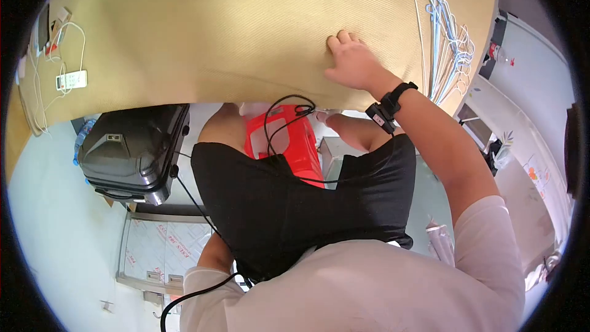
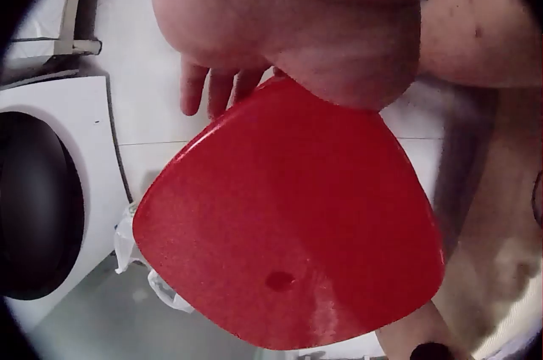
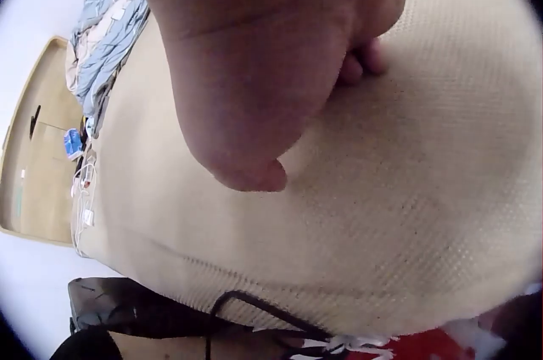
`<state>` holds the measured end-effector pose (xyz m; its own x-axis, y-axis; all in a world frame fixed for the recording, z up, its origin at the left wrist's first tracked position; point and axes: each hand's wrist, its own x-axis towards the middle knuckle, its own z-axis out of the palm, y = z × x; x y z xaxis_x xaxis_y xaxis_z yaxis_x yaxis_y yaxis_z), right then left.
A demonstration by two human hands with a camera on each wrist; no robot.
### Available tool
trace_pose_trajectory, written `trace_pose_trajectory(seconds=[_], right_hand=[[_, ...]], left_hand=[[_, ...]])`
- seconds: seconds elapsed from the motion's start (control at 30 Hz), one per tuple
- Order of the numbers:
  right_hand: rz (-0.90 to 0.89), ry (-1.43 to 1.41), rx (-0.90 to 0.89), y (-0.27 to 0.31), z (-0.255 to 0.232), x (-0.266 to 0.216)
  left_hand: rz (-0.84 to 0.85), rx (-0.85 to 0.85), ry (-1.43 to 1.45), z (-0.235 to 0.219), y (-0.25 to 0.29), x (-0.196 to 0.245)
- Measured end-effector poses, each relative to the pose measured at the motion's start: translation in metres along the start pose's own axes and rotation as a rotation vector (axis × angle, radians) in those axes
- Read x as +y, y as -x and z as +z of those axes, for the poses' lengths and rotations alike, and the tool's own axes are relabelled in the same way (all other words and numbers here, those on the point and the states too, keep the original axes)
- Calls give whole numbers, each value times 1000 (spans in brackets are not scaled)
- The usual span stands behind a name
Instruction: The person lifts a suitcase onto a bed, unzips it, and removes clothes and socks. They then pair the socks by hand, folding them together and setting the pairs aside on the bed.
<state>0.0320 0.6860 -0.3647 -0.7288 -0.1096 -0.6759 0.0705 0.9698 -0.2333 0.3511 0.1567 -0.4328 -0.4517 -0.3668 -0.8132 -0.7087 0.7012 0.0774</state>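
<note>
- The right hand (image 1: 354,63), fingers loosely bent, rests on the woven mat (image 1: 233,24), holding nothing.
- Hangers (image 1: 452,43) lie to its right.
- The left hand (image 2: 288,29), 3 fingers showing, overlaps the rim of a red panel (image 2: 288,207); I can't tell whether it grips.

A pale wall (image 1: 46,221) stands beside a silver-framed 2-panel cabinet (image 1: 146,246); the tiled floor (image 2: 144,106) is pale.

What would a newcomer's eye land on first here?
Probably the glossy red panel in the middle of the left wrist view, with the left hand at its upper edge. In the head view, white and blue hangers lie bunched right of the right hand, which rests on the tan mat; a black suitcase sits at left.
</note>
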Motion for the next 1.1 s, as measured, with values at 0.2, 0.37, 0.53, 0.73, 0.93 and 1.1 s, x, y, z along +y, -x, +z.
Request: trace_pose_trajectory(seconds=[0.2, 0.37, 0.53, 0.73, 0.93, 1.1], right_hand=[[-16, -23, -29, 0, -1, 1], [-111, -33, -39, -1, -3, 11], [-170, -63, 14, 3, 0, 17], [-228, -75, 214, 9, 23, 27], [-160, -74, 486, 19, 52, 12], [-286, -320, 394, 32, 66, -19]], left_hand=[[-8, -89, 102, 8, -4, 23], [-6, -156, 188, 25, -15, 49], [11, -183, 256, 21, -44, 62], [100, -240, 321, 8, -97, 77], [152, -305, 400, -45, -75, 50], [336, -332, 598, -75, -77, 86]])
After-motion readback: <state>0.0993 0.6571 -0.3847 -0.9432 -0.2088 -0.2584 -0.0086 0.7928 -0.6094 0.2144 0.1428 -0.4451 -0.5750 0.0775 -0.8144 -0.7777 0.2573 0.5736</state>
